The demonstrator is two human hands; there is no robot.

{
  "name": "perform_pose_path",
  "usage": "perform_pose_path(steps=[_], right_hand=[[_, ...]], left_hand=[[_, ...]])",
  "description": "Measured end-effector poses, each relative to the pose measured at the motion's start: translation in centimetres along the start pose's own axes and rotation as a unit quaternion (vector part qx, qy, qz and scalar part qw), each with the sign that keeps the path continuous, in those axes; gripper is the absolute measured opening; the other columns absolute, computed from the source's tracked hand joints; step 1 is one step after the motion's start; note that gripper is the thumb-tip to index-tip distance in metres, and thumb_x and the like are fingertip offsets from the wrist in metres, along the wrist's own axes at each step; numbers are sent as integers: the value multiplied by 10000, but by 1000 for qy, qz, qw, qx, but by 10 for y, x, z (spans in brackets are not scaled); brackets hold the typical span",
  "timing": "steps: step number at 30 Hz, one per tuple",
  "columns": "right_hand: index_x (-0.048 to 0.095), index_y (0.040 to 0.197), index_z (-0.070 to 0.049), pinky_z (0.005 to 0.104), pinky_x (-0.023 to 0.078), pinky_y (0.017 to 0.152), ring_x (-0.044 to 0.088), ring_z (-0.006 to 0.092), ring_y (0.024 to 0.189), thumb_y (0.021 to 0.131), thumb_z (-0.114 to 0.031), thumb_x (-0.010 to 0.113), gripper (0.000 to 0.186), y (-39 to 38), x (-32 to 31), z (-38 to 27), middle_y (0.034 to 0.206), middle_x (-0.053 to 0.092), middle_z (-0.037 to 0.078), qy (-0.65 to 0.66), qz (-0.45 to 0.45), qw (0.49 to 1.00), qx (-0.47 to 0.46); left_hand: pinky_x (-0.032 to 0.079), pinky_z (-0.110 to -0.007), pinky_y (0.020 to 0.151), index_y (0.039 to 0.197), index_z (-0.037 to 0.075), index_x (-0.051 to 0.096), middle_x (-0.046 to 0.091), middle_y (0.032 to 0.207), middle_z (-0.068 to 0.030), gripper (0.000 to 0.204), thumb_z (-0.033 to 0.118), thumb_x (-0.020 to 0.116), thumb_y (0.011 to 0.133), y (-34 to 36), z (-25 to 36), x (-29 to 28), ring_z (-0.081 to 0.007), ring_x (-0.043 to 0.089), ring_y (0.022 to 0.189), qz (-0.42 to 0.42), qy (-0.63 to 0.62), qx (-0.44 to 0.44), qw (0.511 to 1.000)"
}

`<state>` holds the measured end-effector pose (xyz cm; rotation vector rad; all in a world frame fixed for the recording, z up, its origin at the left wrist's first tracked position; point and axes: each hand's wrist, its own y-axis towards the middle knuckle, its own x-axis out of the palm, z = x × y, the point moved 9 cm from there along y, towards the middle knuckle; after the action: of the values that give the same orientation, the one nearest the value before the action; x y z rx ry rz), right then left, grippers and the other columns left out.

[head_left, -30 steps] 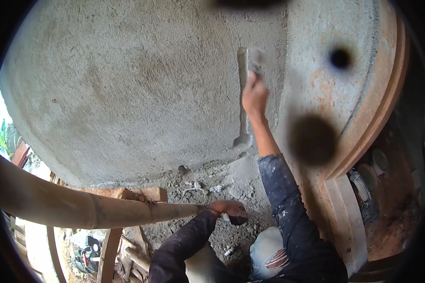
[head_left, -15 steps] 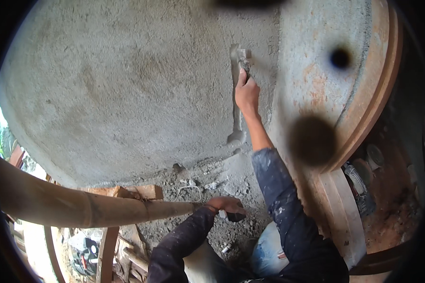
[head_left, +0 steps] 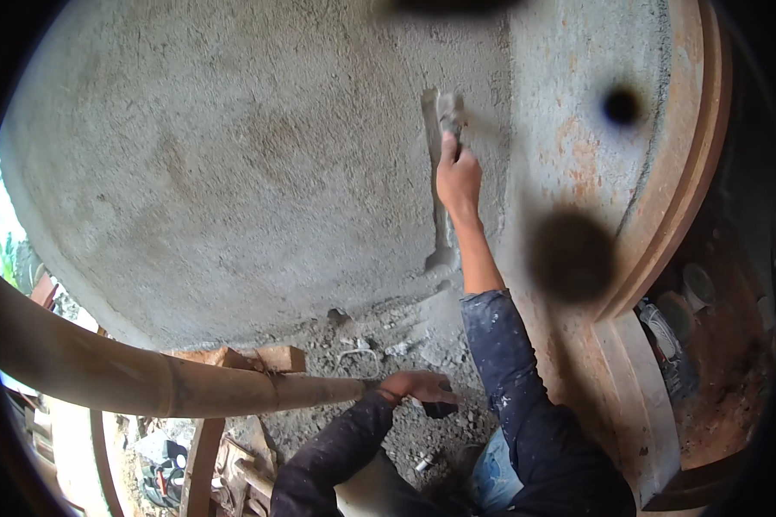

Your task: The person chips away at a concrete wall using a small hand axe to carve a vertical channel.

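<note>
My right hand point(head_left: 459, 179) reaches up to the grey plastered wall, closed round a short-handled, flat-headed tool point(head_left: 450, 107) coated in grey. It looks like a brush, though its exact kind is unclear. The tool's head is just right of the upper end of a narrow vertical groove point(head_left: 434, 164) cut in the plaster. Low down, beside the end of a bamboo pole, my left hand point(head_left: 414, 385) is closed on a small dark block-like thing point(head_left: 441, 408) with a pale part. The fingers partly hide it.
The thick bamboo pole point(head_left: 224, 390) crosses from the left at waist height, with wooden blocks point(head_left: 280, 358) behind it. Rubble point(head_left: 397, 431) lies along the wall's foot. A curved, brown-edged ledge point(head_left: 664, 250) rises on the right, with a shoe point(head_left: 660, 332) beyond it.
The tool in my right hand has shifted slightly right, away from the groove's top, and its head is turned more upright. My left hand keeps its hold; the view has shifted a little.
</note>
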<state>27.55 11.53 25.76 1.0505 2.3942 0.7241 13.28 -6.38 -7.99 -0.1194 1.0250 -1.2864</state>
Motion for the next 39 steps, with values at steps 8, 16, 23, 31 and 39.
perform_pose_path(steps=[8, 16, 23, 31, 39], right_hand=[[523, 731, -62, 313, 404, 534, 503, 150, 566, 999, -341, 364, 419, -19, -77, -45, 627, 529, 48, 271, 240, 858, -364], [478, 673, -67, 310, 336, 476, 430, 126, 513, 997, -431, 349, 504, -14, -60, -78, 582, 449, 20, 234, 70, 961, -130], [464, 716, -47, 277, 317, 411, 411, 132, 446, 991, -416, 362, 471, -13, -22, -30, 542, 427, 50, 213, 116, 936, -255], [404, 646, -75, 254, 259, 399, 342, 95, 443, 986, -446, 368, 505, -25, -88, -90, 539, 381, -8, 397, 145, 862, -281], [503, 675, -51, 369, 381, 498, 476, 186, 525, 981, -467, 368, 534, -4, -4, -14, 576, 446, 73, 144, 21, 989, 1]], left_hand=[[457, -411, 814, 1163, 21, 542, 613, 1049, -160, 781, 716, 487, 811, 2, 15, 1, -272, 588, 953, -80, -8, -19, 997], [453, -395, 841, 1195, 17, 529, 614, 1064, -149, 768, 694, 478, 834, -13, 3, 13, -260, 583, 967, -75, -34, -35, 996], [506, -372, 702, 928, 4, 681, 680, 841, -95, 643, 619, 506, 861, -14, 16, 5, -190, 644, 771, -53, -59, 0, 997], [437, -399, 893, 1234, 12, 498, 594, 1116, -161, 799, 702, 469, 834, -3, 8, 7, -263, 564, 1036, -79, -31, -17, 996], [457, -386, 823, 1176, 6, 523, 609, 1071, -152, 763, 685, 503, 828, -7, -9, 9, -243, 573, 969, -64, -26, -39, 997]])
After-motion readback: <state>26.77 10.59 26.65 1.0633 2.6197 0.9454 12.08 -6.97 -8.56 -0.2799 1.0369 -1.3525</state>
